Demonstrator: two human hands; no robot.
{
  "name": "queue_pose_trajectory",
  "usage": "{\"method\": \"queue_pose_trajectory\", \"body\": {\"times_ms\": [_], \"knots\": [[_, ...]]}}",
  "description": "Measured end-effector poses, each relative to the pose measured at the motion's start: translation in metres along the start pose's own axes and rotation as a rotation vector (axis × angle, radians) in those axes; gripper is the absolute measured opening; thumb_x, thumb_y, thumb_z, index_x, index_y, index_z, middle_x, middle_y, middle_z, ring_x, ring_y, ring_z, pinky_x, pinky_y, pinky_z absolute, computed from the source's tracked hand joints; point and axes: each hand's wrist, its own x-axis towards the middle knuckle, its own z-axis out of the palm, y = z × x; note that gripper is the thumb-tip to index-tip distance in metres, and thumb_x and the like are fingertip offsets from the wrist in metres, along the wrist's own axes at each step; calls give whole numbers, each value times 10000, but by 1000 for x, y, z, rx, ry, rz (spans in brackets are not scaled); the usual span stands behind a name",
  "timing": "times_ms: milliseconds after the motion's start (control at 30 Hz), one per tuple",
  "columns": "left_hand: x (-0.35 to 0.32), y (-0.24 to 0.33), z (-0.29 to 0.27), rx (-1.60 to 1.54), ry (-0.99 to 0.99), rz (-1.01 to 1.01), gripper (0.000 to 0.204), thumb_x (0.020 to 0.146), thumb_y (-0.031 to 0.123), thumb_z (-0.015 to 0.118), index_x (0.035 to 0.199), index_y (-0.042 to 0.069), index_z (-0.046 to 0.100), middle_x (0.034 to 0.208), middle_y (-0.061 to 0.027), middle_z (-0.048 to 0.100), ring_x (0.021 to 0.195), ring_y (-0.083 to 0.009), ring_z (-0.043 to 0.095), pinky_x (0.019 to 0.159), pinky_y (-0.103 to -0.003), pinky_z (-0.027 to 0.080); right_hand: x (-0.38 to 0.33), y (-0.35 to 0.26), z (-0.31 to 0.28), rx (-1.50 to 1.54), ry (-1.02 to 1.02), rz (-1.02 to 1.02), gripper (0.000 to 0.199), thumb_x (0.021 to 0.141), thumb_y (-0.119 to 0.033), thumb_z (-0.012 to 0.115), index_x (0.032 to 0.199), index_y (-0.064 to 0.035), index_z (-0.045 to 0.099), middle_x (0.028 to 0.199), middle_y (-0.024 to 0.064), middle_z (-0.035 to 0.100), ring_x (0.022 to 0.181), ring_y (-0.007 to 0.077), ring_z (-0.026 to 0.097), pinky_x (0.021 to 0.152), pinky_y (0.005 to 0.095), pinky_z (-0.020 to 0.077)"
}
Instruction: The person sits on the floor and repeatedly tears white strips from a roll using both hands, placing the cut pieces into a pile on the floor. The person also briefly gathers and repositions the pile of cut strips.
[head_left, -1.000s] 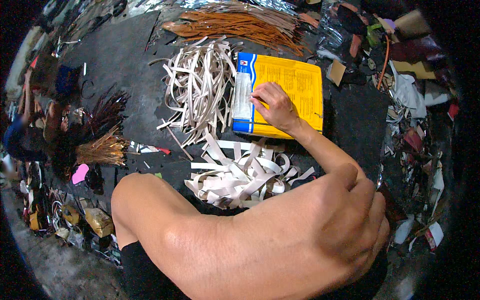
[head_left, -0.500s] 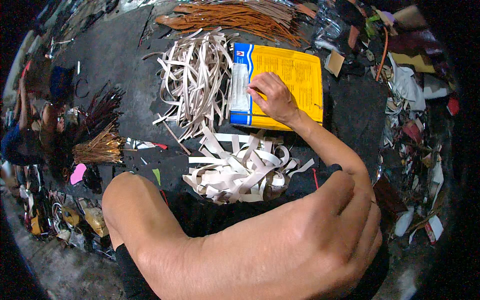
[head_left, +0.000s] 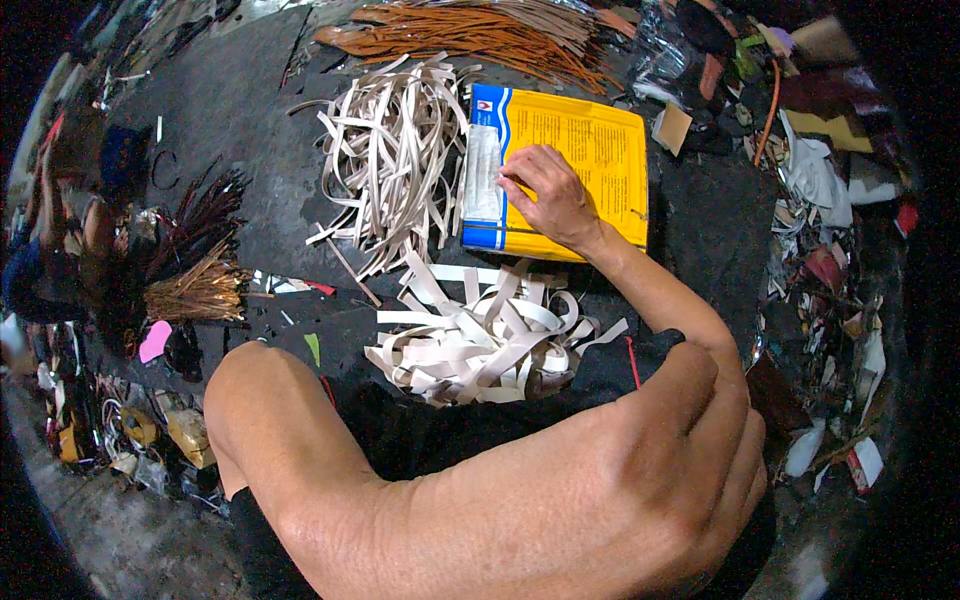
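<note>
Resting on a yellow packet [head_left: 585, 160], the right hand [head_left: 548, 195] lies palm down with its fingers bent, the fingertips pressing the packet's left part beside a blue and white edge strip. It grips nothing that can be seen; the fingers simply press flat on the printed face. The packet lies flat on the dark surface [head_left: 235, 110], well in front of the body.

The left hand [head_left: 690, 470] is close to the camera, low in the view, curled into a loose fist with its knuckles toward the right. Whether it holds anything inside the fist cannot be told. Its forearm crosses the lower part of the view, bent at the elbow on the left.

Just left of the right hand and touching the packet's edge lies a heap of pale strips [head_left: 390, 160], long and tangled. A second heap of wider white strips [head_left: 480, 335] sits between the two hands, just below the right wrist. Beyond the right hand, at the far edge, lies a bundle of brown strips [head_left: 470, 30]. Far to the left of both hands are a tan tassel-like bundle [head_left: 200, 290] and a dark fringe bundle [head_left: 200, 215]. To the right of the hands, mixed scraps [head_left: 830, 190] crowd the rim.
</note>
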Motion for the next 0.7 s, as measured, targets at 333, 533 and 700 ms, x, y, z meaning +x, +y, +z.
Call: {"method": "queue_pose_trajectory", "body": {"times_ms": [333,533,700], "knots": [[5,-6,2,-48,-48,28,173,789,107,576,914,-2,624,863,-172,624,822,-329,615,753,-380,507,0,8,1,5,19,-36,138,799,-131,659,849,-35,574,849,114,568,814,297,571,745,389,477],[14,-18,5,-85,-97,59,158,796,100,566,904,2,626,846,-189,630,808,-349,622,736,-394,508,-13,4,6,-16,12,14,146,806,-147,650,852,-30,575,871,123,575,829,309,572,752,401,476],[29,-38,-4,-41,-162,-104,147,802,94,559,896,5,628,832,-203,636,796,-364,627,723,-406,509,3,1,17,88,39,-67,164,801,-147,653,883,-22,585,887,143,583,851,324,580,773,399,485]]}}
